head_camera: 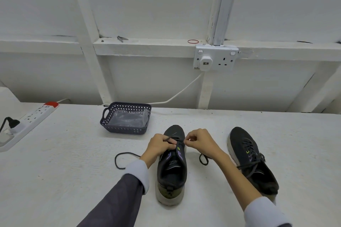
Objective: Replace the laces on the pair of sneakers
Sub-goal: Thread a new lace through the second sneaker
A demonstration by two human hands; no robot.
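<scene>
White rough table point(73, 180) under a panelled wall point(147, 75) bears a basket point(125, 129), a laced shoe point(252, 160) and, mid-table, the open shoe point(172, 175), where left hand point(158, 146) and right hand point(201, 143) each pinch the lace point(125, 153) near the toe eyelets, probably best drawn even and flat before crossing.

Bare table point(73, 180) gives open passage left of the middle sneaker point(171, 173) and in the gap before the right sneaker point(252, 162), though slack lace point(203, 159) loops across the surface on both sides. The basket point(123, 130) stands just beyond the middle sneaker's toe, and the power strip point(35, 118) lines the far-left edge.
</scene>
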